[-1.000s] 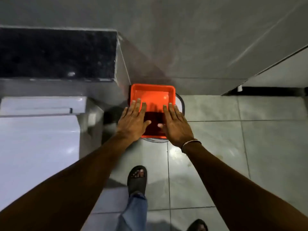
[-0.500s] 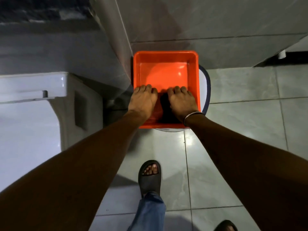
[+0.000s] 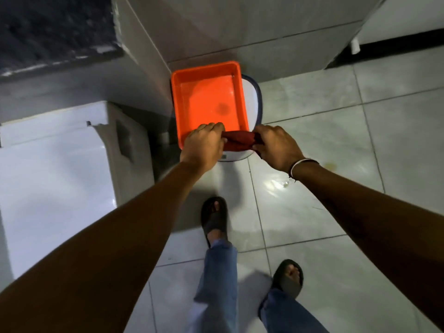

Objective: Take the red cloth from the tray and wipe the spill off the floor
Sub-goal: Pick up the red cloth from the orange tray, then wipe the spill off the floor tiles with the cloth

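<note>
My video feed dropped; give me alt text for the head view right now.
Both hands, left hand and right hand, grip a bunched red cloth over the near rim of an orange tray. A wet patch glistens on the tiled floor nearby.

I am seeing the tray sitting on a stool against the wall, a cabinet lying to its left. The cloth is hanging over the tray's near rim, between my left hand and right hand.
</note>
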{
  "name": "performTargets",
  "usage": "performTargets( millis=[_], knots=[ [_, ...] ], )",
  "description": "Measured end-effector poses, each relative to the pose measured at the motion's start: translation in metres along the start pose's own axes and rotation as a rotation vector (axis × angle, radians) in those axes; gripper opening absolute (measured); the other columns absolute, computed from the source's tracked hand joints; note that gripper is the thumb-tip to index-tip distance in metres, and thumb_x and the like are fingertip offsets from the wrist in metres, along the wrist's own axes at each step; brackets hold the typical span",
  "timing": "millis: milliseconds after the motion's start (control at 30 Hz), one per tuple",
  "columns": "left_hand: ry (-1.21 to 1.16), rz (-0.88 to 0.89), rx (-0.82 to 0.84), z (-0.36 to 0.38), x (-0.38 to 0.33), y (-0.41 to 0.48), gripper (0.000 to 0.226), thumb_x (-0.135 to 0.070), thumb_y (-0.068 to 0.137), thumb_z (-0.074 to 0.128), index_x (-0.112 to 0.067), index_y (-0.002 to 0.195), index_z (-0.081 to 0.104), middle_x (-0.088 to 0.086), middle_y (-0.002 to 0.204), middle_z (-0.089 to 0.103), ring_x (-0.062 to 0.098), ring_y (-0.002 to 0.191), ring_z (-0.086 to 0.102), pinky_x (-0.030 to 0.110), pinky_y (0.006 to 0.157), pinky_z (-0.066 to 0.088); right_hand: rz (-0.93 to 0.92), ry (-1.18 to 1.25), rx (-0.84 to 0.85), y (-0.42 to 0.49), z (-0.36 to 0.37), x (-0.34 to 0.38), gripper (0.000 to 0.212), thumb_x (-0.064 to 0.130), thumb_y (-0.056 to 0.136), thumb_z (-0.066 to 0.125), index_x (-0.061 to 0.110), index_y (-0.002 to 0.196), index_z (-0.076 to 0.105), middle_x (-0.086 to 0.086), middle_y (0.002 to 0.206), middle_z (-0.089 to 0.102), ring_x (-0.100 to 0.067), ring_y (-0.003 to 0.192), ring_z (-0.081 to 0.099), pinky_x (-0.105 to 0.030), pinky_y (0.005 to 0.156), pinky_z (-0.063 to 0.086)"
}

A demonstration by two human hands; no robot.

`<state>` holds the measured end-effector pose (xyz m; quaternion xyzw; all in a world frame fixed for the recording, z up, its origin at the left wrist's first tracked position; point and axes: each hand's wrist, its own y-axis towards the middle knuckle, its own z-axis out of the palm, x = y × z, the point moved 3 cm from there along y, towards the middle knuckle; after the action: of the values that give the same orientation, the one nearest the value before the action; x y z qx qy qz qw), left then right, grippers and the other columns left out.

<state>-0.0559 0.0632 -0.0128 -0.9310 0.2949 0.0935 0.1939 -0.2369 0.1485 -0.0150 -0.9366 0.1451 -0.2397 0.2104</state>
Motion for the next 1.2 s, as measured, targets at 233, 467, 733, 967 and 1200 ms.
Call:
performTargets(
  millis=[233, 467, 733, 967, 1200],
  knots=[
    [-0.320, -0.071, 0.025, 0.072, -0.096, -0.073, 0.025, -0.022, 0.098, 0.064, -0.007, 0.119, 0.065, 0.015, 0.119, 0.070, 0.036, 0.112, 0.065, 0.040, 0.094, 0.049, 0.176, 0.258, 0.063, -0.113, 0.022, -0.098, 0.027, 0.027, 0.094, 0.081, 0.019, 0.117, 0.071, -0.013, 0.108, 0.080, -0.040, 0.108, 0.072, -0.040, 0.089, 0.055],
    [-0.404, -0.111, 0.314, 0.216, -0.153, -0.092, 0.040, 0.001, 0.091, 0.055, -0.011, 0.129, 0.060, 0.017, 0.127, 0.060, 0.035, 0.114, 0.064, 0.035, 0.096, 0.047, 0.334, 0.449, 0.104, -0.166, 0.136, -0.213, 0.021, 0.011, 0.097, 0.078, 0.015, 0.118, 0.076, -0.011, 0.102, 0.079, -0.036, 0.097, 0.073, -0.047, 0.094, 0.061],
    [-0.363, 0.022, 0.392, 0.388, -0.177, -0.049, 0.047, -0.001, 0.091, 0.054, -0.011, 0.137, 0.063, 0.019, 0.133, 0.059, 0.037, 0.123, 0.061, 0.040, 0.107, 0.048, 0.421, 0.324, -0.019, -0.148, 0.269, -0.333, 0.043, -0.002, 0.097, 0.060, 0.019, 0.128, 0.080, -0.014, 0.123, 0.082, -0.039, 0.118, 0.074, -0.043, 0.101, 0.060],
    [-0.039, 0.258, 0.231, 0.495, -0.138, -0.024, 0.082, -0.023, 0.098, 0.060, -0.002, 0.166, 0.019, 0.021, 0.176, 0.012, 0.038, 0.160, 0.028, 0.049, 0.126, 0.035, 0.215, -0.226, -0.116, -0.111, 0.385, -0.360, 0.074, 0.021, 0.107, 0.052, 0.021, 0.175, 0.022, -0.016, 0.184, 0.012, -0.041, 0.172, 0.009, -0.056, 0.138, 0.018],
    [0.110, 0.287, 0.196, 0.518, -0.084, -0.010, 0.133, -0.081, 0.076, 0.065, -0.003, 0.167, 0.007, 0.017, 0.178, -0.001, 0.034, 0.166, 0.002, 0.052, 0.134, 0.016, 0.045, -0.292, -0.268, -0.060, 0.430, -0.367, 0.065, 0.039, 0.115, 0.033, 0.025, 0.176, 0.017, -0.013, 0.185, 0.008, -0.038, 0.173, 0.008, -0.058, 0.139, 0.015]
  ],
)
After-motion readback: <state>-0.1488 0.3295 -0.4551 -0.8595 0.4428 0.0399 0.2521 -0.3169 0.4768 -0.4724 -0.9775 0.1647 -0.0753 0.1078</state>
